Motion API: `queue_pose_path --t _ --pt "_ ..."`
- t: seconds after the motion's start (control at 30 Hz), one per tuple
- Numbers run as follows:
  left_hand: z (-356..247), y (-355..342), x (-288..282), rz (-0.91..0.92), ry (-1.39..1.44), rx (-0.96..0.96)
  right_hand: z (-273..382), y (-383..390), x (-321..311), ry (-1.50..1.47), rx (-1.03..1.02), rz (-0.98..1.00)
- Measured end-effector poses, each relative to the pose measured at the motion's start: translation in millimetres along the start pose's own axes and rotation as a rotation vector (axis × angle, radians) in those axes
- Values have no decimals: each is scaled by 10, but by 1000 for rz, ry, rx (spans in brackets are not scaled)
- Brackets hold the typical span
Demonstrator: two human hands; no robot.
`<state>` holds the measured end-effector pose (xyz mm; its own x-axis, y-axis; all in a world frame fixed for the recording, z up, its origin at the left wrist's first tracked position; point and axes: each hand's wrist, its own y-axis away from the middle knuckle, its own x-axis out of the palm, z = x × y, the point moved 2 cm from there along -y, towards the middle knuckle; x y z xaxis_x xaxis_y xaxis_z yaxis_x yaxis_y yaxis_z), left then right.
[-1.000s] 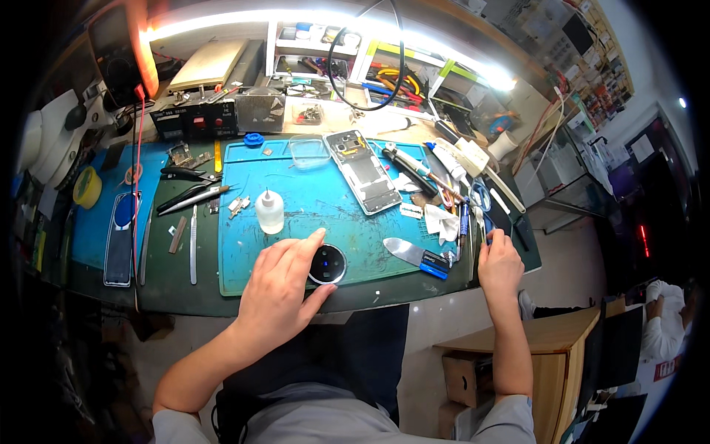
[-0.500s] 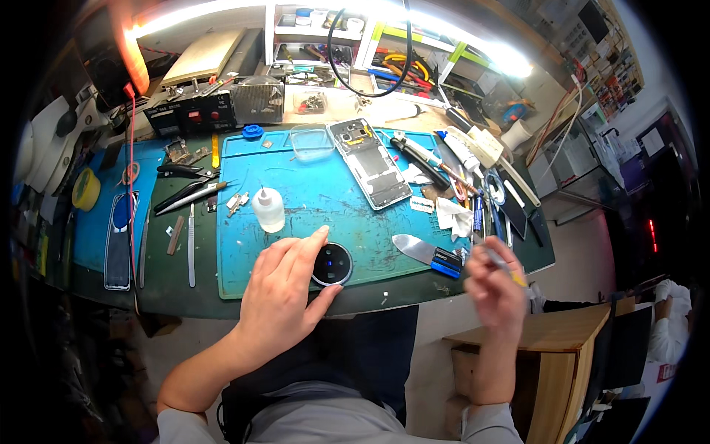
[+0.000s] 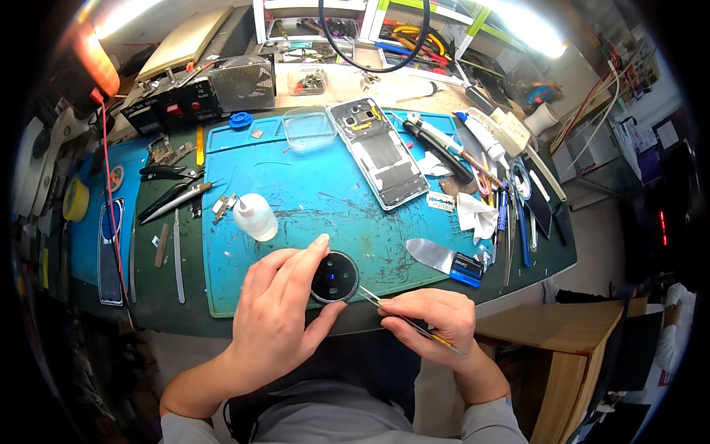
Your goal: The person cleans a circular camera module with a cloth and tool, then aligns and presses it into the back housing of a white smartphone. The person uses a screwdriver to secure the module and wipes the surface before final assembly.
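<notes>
My left hand (image 3: 277, 307) is closed around the left side of a round black camera lens cover (image 3: 334, 278) with a silver rim, its thumb at the lower edge and fingers at the upper edge. The cover rests near the front of the blue work mat (image 3: 310, 196). From the right, my right hand (image 3: 433, 317) grips a pair of tweezers (image 3: 372, 297), whose thin tips reach the cover's lower right rim; whether they touch it I cannot tell. Beyond my left hand stands a clear squeeze bottle (image 3: 256, 218). Further back lies an opened phone (image 3: 379, 155).
A metal pry blade with a blue-black handle (image 3: 466, 268) lies right of the cover. Pens, brushes and tools crowd the right side around a white tissue (image 3: 477, 214). Pliers (image 3: 164, 191) and a scalpel handle (image 3: 178, 259) are on the left. A clear plastic box (image 3: 309, 132) sits behind.
My right hand has come in from the right with the tweezers, bringing their tips to the cover. My left hand keeps its hold. The whole view has shifted slightly.
</notes>
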<state>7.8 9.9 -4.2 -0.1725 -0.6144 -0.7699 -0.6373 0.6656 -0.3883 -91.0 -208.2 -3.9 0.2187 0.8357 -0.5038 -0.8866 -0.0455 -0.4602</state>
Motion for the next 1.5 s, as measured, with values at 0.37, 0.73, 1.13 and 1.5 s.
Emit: queue_pose_path --t 0.37,0.73,1.13,1.5 --pt "-1 -28 -7 2 14 3 -9 -24 1 1 40 29" --pt "-16 -43 -24 16 40 -11 23 -52 7 61 -22 47" --pt "-2 -37 -17 4 21 4 -7 44 26 105 -48 -8" --pt "-8 -38 -20 22 47 -19 -67 -37 -87 -166 196 93"
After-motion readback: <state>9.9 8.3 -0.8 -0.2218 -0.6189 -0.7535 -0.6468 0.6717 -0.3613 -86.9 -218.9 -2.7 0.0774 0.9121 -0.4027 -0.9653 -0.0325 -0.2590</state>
